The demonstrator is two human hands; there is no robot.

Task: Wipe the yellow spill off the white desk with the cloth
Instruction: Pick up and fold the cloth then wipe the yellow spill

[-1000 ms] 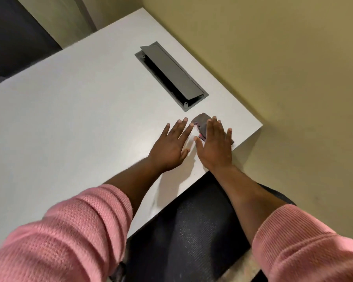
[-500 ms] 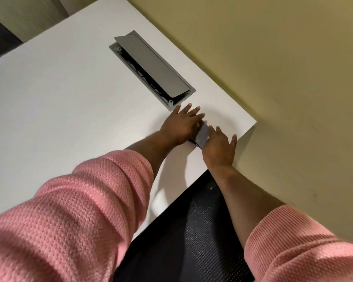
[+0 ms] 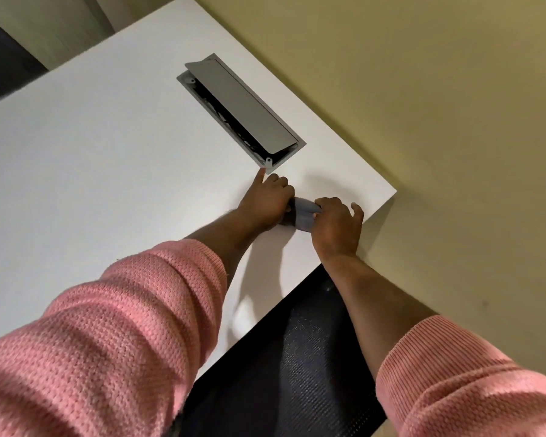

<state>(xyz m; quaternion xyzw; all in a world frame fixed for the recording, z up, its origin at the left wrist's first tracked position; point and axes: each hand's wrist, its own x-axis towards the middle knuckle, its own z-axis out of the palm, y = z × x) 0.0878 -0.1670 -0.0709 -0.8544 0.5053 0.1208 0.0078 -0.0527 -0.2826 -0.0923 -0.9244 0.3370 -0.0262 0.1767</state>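
A small grey cloth [image 3: 303, 214] is bunched between both hands near the right corner of the white desk [image 3: 108, 171]. My left hand [image 3: 265, 201] grips its left end, index finger stretched toward the cable box. My right hand [image 3: 336, 227] grips its right end, thumb raised. Most of the cloth is hidden inside the hands. No yellow spill shows on the desk surface.
A grey cable box [image 3: 241, 113] with its lid propped open is set into the desk just beyond my left hand. The desk's edges lie close on the right and near side. A dark mesh chair seat [image 3: 293, 370] sits below. The floor is beige.
Both hands went from lying flat on the cloth to closing around it and bunching it up. My left hand slid right and forward, toward the cable box corner.
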